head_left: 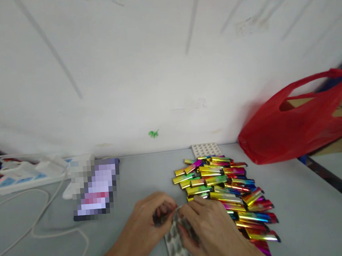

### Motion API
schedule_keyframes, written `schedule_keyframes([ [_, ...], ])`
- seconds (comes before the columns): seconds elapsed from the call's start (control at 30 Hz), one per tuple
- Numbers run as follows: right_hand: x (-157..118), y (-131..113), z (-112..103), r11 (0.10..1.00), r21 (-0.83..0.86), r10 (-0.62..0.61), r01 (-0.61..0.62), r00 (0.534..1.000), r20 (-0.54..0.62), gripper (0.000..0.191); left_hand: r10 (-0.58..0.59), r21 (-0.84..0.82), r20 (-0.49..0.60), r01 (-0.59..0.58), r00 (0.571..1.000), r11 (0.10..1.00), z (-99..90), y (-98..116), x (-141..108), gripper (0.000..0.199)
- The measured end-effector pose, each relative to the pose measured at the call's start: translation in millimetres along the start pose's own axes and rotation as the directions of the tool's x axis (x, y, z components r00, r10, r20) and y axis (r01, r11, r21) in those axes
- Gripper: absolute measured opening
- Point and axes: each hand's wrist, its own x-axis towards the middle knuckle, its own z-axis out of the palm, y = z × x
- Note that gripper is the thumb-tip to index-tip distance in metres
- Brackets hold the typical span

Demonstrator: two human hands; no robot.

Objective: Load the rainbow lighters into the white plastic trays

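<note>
A pale grey tray with rows of round hollows (176,246) lies at the front of the table, partly covered by my hands. My left hand (150,221) is curled at the tray's far left corner, with thumb and fingertips pinched together. Beside it, my right hand (208,225) reaches over the tray, fingers bent and tips close to the left ones. Something dark shows inside the left fingers, but what either hand pinches is too small and blurred to name. Just past the right hand lies a heap of shiny, many-coloured lighters (218,179).
Behind the heap, a second holed tray (206,149) stands by the wall. A red plastic bag (293,123) with cardboard inside sits at the right. On the left are a phone (99,187) with its screen lit, a power strip (30,175) and a loose white cable (61,232).
</note>
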Motion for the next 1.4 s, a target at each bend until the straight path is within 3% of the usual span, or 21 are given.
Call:
schedule_keyframes([
  [0.17, -2.5, 0.7, 1.5, 0.999, 0.047, 0.012, -0.016, 0.997, 0.081, 0.008, -0.009, 0.066, 0.028, 0.007, 1.000, 0.998, -0.3, -0.5, -2.7, 0.022],
  [0.4, -1.3, 1.5, 4.0, 0.998, 0.051, 0.042, -0.046, 0.996, 0.073, 0.007, 0.025, 0.075, -0.009, -0.024, 1.000, 0.997, -1.8, -3.2, 1.0, 0.015],
  [0.57, -0.5, 5.3, 8.4, 0.999, 0.029, 0.029, -0.030, 1.000, 0.011, 0.013, -0.036, 0.075, -0.029, 0.038, 0.999, 0.996, -0.1, -4.5, 2.0, 0.005],
  [0.83, 0.2, 3.6, 2.5, 0.999, 0.023, -0.035, 0.038, 0.995, -0.088, 0.017, -0.022, 0.050, 0.020, 0.021, 1.000, 0.999, -0.5, -1.3, 2.9, 0.014],
  [1.03, 3.8, 11.4, -6.3, 0.989, 0.093, 0.131, -0.111, 0.959, -0.253, 0.017, -0.008, 0.064, 0.018, 0.007, 1.000, 0.998, -0.8, -0.7, 2.8, 0.014],
  [1.17, 5.6, 18.9, -14.2, 0.973, 0.031, 0.232, -0.230, 0.957, -0.176, 0.028, 0.001, 0.046, -0.007, -0.001, 1.000, 0.999, 2.9, -4.2, 1.7, 0.011],
  [1.3, 4.4, 20.5, -14.1, 0.973, -0.026, 0.226, -0.230, 0.968, -0.111, 0.046, 0.005, 0.026, -0.026, -0.005, 1.000, 1.000, 4.9, -5.2, 0.8, 0.011],
  [1.4, 3.1, 20.7, -9.2, 0.976, -0.033, 0.213, -0.217, 0.971, -0.107, 0.049, -0.015, 0.015, -0.011, 0.015, 1.000, 1.000, 4.7, -4.2, 0.2, 0.010],
])
